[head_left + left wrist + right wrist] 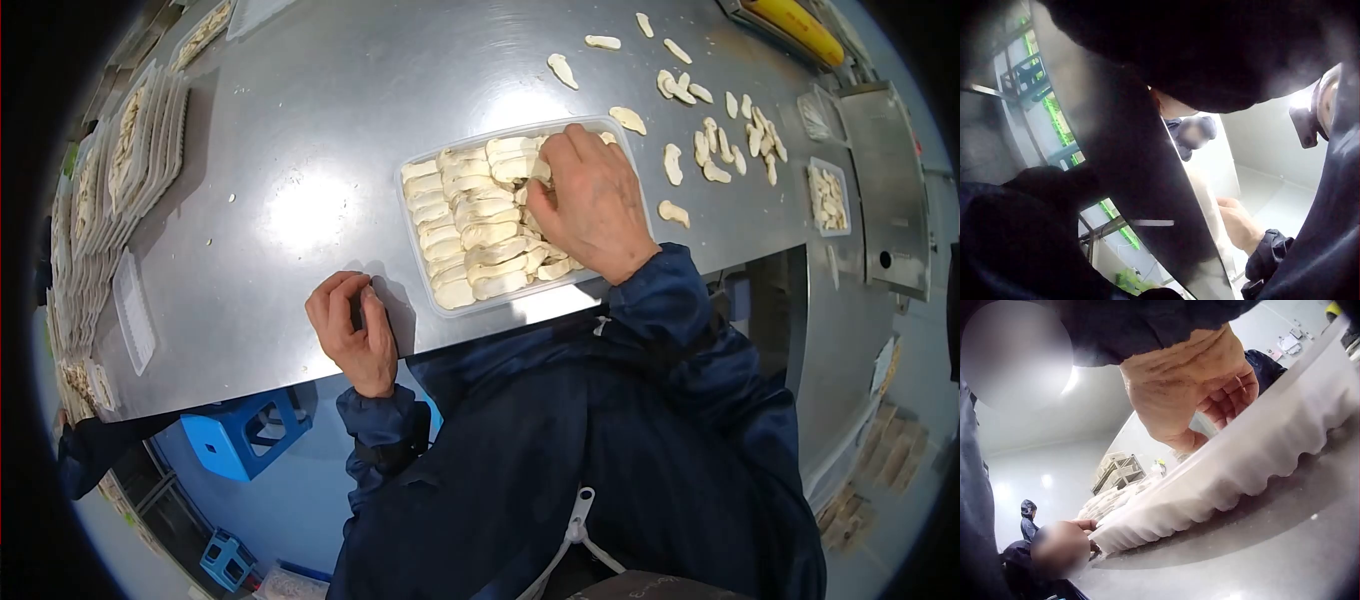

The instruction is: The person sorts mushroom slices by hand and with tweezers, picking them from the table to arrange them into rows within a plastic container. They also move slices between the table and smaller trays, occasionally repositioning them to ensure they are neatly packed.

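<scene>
both hands are at the near edge of the brushed steel table (300, 150), set apart from one another. the right hand (590, 205) lies palm down inside the clear rectangular plastic tray (415, 285), fingers bent over the pale mushroom slices (470, 235) at the tray's far right corner; whether it pinches one slice or only presses on them cannot be told from above. the right wrist view shows the same hand (1191, 394) with curled fingers just above the tray's fluted rim (1241, 469). the left hand (352, 330) rests on the table edge to the left of the tray, fingers loosely curled, with nothing visible in it.

judging by how things lie, the filling looks well along: the tray holds close overlapping rows of slices across nearly its whole floor, with only the corner under the right hand hidden. what seems left is the scatter of loose pale slices (715, 140) lying bare on the table beyond and right of the tray.

a smaller clear tray (828, 197) at the right also holds pale pieces. stacks of clear trays (140, 140) stand at the left edge, some with slices in them.
</scene>
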Demonstrator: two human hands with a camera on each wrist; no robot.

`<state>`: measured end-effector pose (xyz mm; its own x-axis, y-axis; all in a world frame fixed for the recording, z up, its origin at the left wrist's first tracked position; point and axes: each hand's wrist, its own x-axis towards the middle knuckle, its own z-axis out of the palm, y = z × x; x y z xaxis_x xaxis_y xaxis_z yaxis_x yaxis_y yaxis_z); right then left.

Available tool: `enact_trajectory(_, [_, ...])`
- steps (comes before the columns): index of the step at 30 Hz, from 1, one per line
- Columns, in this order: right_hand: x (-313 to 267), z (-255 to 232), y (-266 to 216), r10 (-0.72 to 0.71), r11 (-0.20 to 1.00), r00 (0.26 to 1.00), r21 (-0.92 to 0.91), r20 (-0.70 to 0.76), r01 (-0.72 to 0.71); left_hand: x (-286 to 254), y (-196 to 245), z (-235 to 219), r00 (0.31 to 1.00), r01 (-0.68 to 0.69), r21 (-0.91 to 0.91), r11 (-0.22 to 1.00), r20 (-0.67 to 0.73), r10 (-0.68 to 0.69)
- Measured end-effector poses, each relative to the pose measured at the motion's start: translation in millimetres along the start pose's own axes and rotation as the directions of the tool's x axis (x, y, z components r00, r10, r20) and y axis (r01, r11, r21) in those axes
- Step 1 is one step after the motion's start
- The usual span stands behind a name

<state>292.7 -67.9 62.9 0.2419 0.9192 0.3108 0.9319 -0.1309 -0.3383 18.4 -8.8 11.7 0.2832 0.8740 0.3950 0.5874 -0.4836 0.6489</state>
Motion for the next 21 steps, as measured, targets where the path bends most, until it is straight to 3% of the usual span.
enact_trajectory(8, [-1, 0, 0, 0.009, 1.000, 1.000, 0.026, -0.003, -0.009, 0, 1, 0, 1.000, -0.006, 0.005, 1.000, -0.003, 0.006])
enact_trajectory(11, [-3, -13, 5, 0.017, 1.000, 0.998, 0.008, -0.067, -0.016, 0, 1, -1, 1.000, 0.007, -0.020, 1.000, -0.001, -0.007])
enact_trajectory(14, [-14, -43, 38, 0.121, 0.991, 0.968, 0.087, -0.219, -0.104, -1, -2, 0, 1.000, 0.001, -0.063, 0.998, 0.006, -0.001])
enact_trajectory(15, [-18, -54, 55, 0.234, 0.972, 0.928, 0.094, -0.289, -0.216, -2, -1, 1, 1.000, 0.013, -0.077, 0.997, 0.008, -0.012])
enact_trajectory(17, [-32, -81, 102, 0.321, 0.946, 0.896, 0.053, -0.306, -0.321, -1, -1, 0, 1.000, -0.001, -0.047, 0.999, 0.020, 0.002])
enact_trajectory(20, [-62, -105, 146, 0.470, 0.850, 0.873, -0.201, -0.127, -0.487, -2, -3, 1, 1.000, -0.006, -0.024, 1.000, 0.019, 0.007])
enact_trajectory(21, [-70, -104, 152, 0.487, 0.845, 0.865, -0.188, -0.116, -0.501, -3, -6, -1, 0.998, -0.016, 0.003, 1.000, 0.058, 0.016])
